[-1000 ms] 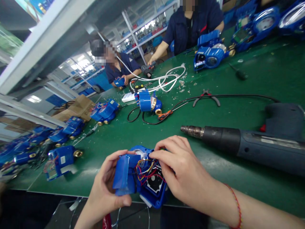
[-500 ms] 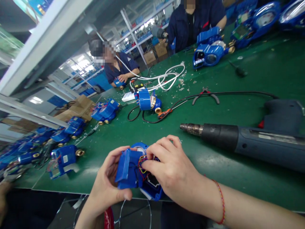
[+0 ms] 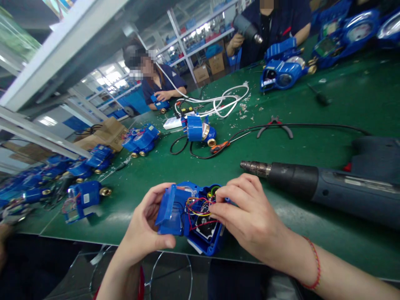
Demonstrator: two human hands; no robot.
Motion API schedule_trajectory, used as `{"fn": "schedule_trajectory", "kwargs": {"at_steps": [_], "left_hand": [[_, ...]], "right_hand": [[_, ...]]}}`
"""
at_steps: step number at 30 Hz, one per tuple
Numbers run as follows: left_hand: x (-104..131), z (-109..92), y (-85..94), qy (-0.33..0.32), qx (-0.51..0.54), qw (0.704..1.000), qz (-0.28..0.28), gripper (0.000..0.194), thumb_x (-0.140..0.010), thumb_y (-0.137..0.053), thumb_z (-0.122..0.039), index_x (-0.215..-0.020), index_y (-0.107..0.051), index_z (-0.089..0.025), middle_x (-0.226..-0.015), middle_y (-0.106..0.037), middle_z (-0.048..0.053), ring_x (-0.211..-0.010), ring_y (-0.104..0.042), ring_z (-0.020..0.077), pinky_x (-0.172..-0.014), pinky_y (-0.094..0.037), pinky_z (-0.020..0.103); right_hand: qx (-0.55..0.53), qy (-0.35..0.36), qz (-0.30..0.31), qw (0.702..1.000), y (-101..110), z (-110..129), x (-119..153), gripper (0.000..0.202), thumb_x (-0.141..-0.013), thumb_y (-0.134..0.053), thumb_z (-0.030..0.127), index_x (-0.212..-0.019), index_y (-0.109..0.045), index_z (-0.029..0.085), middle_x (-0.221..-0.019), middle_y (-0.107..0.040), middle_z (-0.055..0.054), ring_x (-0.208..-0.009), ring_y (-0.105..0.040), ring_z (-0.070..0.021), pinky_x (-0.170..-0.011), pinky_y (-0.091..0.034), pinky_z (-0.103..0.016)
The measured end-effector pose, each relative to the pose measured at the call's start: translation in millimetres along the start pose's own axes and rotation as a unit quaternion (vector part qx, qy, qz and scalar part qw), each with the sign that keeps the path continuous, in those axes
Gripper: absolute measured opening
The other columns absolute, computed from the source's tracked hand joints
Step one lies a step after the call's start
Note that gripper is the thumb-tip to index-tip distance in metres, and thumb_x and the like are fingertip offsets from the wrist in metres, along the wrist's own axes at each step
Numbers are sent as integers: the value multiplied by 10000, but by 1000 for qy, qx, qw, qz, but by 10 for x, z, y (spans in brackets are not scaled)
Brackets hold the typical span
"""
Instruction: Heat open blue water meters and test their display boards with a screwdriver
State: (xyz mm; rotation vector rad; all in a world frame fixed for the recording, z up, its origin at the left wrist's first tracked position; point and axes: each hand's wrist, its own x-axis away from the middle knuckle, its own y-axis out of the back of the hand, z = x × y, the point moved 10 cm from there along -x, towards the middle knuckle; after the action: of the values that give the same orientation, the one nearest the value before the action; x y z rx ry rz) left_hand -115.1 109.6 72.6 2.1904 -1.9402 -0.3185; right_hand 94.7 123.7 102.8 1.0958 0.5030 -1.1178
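Note:
A blue water meter (image 3: 215,246) sits at the bench's front edge with its housing uncovered, showing a tangle of wires (image 3: 200,206) in red, yellow and black. My left hand (image 3: 143,229) is closed around the blue cover (image 3: 170,210) at the meter's left, thumb in front and fingers behind. Over the right side of the housing is my right hand (image 3: 246,208), its thumb and index finger pinched together at the wires. A green and yellow part (image 3: 214,191) shows inside near those fingertips. Part of the meter's dial is hidden behind the cover and wires.
A heat gun (image 3: 312,183) lies to the right, nozzle pointing left. Beyond are pliers (image 3: 275,127), an orange-handled screwdriver (image 3: 220,146), a white cable (image 3: 218,106) and another meter (image 3: 200,129). More meters (image 3: 84,200) line the left. Two people sit across the green bench (image 3: 150,171).
My right hand has drawn back to the right, uncovering the wires and the housing's inside. My left hand keeps hold of the cover. The camera view has shifted slightly.

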Motion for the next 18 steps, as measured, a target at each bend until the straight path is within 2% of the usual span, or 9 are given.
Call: {"fn": "schedule_trajectory", "kwargs": {"at_steps": [6, 10, 14, 18], "left_hand": [[-10, -20, -6, -10, 5, 1000, -5, 932, -366, -953, -519, -1199, -623, -260, -1161, -695, 77, -1028, -691, 298, -791, -583, 274], [-19, -61, -35, -10, -6, 1000, -5, 913, -366, -948, -533, -1179, -629, -267, -1135, -706, 58, -1012, -694, 260, -788, -569, 236], [-15, -99, -64, -13, -9, 1000, 1, 914, -378, -945, -536, -1182, -618, -247, -1138, -701, 68, -1032, -687, 264, -809, -563, 237], [-2, -97, -72, -16, -9, 1000, 9, 923, -407, -935, -539, -1213, -594, -246, -1154, -697, 80, -1032, -686, 268, -817, -562, 248]], "right_hand": [[-116, -67, -2, 991, 64, -122, -18, 139, -927, -575, 78, -850, -675, 135, -915, -587, -47, -895, -486, -152, -810, -376, -323], [-139, -73, 42, 987, 25, -71, -54, 169, -926, -567, 110, -780, -652, 128, -942, -583, -44, -914, -473, -165, -830, -350, -354], [-102, -63, 68, 990, -83, 26, -130, 277, -945, -586, 223, -684, -608, 133, -913, -582, -37, -920, -464, -190, -856, -320, -399], [-8, -41, 95, 995, -272, 140, -217, 236, -942, -598, 269, -745, -614, 140, -921, -592, -45, -947, -474, -220, -873, -307, -436]]}}
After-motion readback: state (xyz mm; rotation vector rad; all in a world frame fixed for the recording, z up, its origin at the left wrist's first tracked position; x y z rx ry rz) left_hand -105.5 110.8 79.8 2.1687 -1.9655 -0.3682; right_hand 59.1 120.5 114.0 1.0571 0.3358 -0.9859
